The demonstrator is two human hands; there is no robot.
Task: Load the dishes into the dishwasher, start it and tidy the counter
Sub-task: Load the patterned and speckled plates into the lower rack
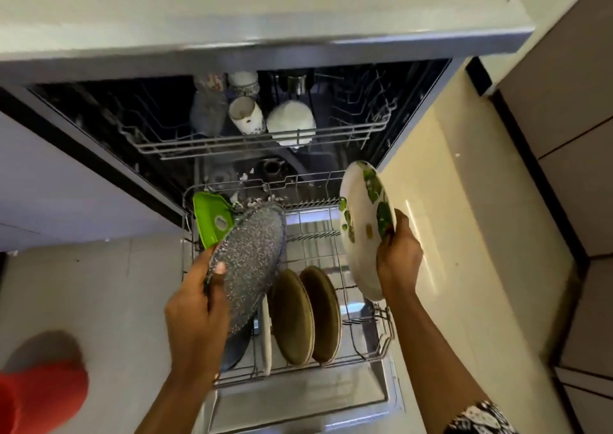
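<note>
Left hand [195,307] grips the speckled grey plate [252,251], right hand [398,257] the leaf-patterned plate [361,228], both held on edge, likely to slot into the lower rack [386,334].

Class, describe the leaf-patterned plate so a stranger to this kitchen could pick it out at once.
Find the open dishwasher, its lower rack pulled out. Over the rack's right edge the right hand grips the leaf-patterned plate on edge. It alone is white with green leaves: the left hand holds a speckled grey plate, and the brown plates stand racked.
</note>
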